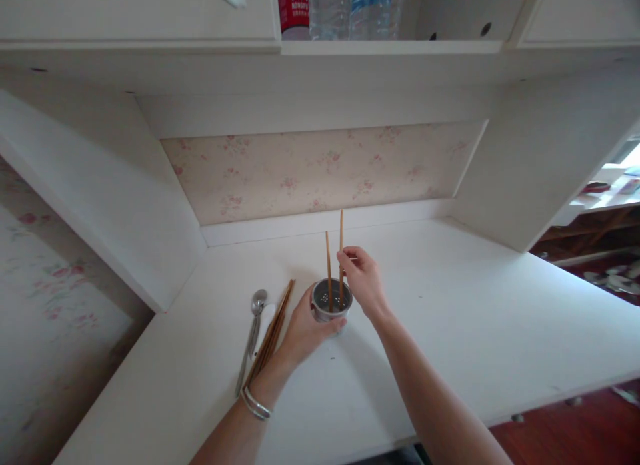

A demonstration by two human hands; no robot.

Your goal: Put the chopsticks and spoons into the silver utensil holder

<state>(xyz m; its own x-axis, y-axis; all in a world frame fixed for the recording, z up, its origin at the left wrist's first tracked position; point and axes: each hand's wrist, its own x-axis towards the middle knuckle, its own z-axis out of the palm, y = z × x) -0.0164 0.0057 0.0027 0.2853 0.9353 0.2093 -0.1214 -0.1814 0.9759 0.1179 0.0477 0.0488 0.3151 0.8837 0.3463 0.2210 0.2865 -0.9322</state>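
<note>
From my remote seat, nearest me I see the bracelet (257, 412) on the left wrist, close against the loose chopsticks (274, 332); a sideways slide of that forearm could roll them across the white table (460, 312) or push them into the metal spoons (258, 305) on their left. Farther on, the left hand (304, 328) is curled around the metal cup (331, 316), thumb across its near side. If that grip loosened, I judge the cup could tip, being small under tall sticks. One standing chopstick (329, 255) leans inside it. The right hand (365, 278), just right of the rim, pinches a second chopstick (341, 226) whose lower end is inside; I can't tell whether it touches bottom. A crooked push could catch the perforations or knock the first stick. The far floral panel (320, 168) stands well apart.
</note>
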